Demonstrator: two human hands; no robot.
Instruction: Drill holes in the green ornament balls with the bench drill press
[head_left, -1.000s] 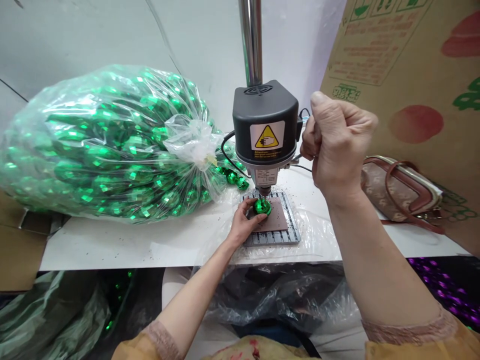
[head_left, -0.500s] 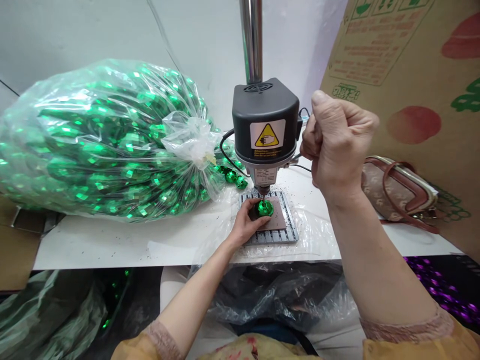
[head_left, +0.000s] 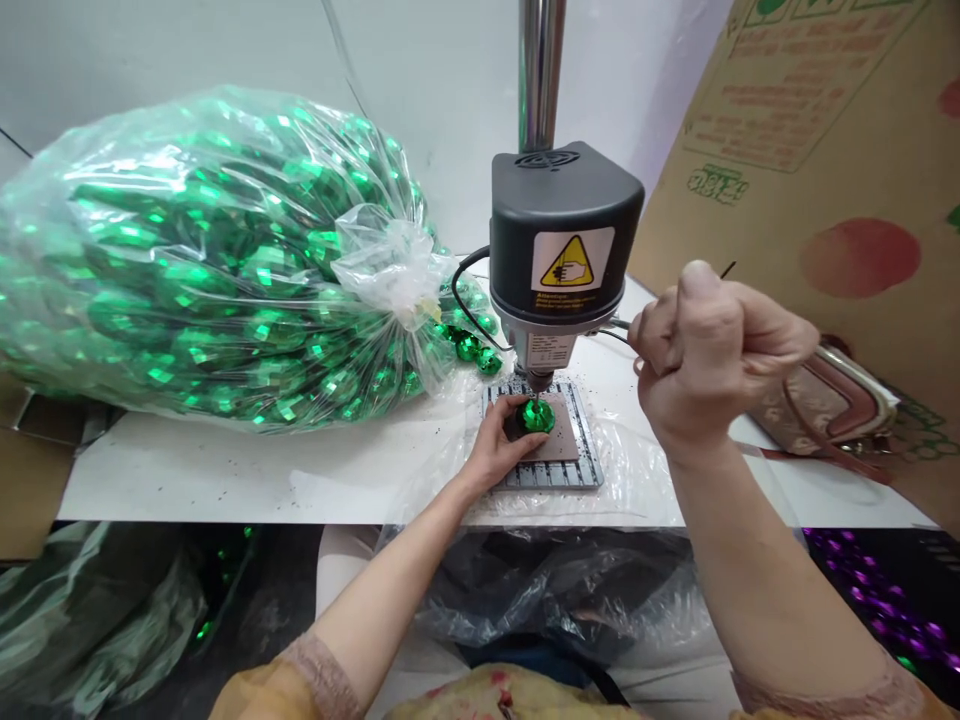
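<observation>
My left hand (head_left: 501, 448) pinches a shiny green faceted ball (head_left: 537, 417) between thumb and fingers. The ball rests on a flat brown board (head_left: 568, 440) that lies on the slotted metal base (head_left: 589, 470) of a bench drill press (head_left: 566, 235). From the chuck the drill bit comes down onto the top of the ball; how deep it has gone in, I cannot tell. To the right of the drill head, my right hand (head_left: 709, 355) is closed in a fist around the press's feed lever (head_left: 619, 324), whose grip is mostly hidden by the fingers.
A big tied plastic bag (head_left: 225, 270) full of green faceted balls fills the table's left side. Loose green balls (head_left: 487, 360) lie by its neck. A cardboard box (head_left: 787, 190) stands right, with a handbag (head_left: 847, 400) before it. Dark shavings and clear plastic film (head_left: 637, 470) surround the base.
My right hand has come down with the lever and sits further right in view. The view has shifted slightly. My left hand still holds the green ball under the bit.
</observation>
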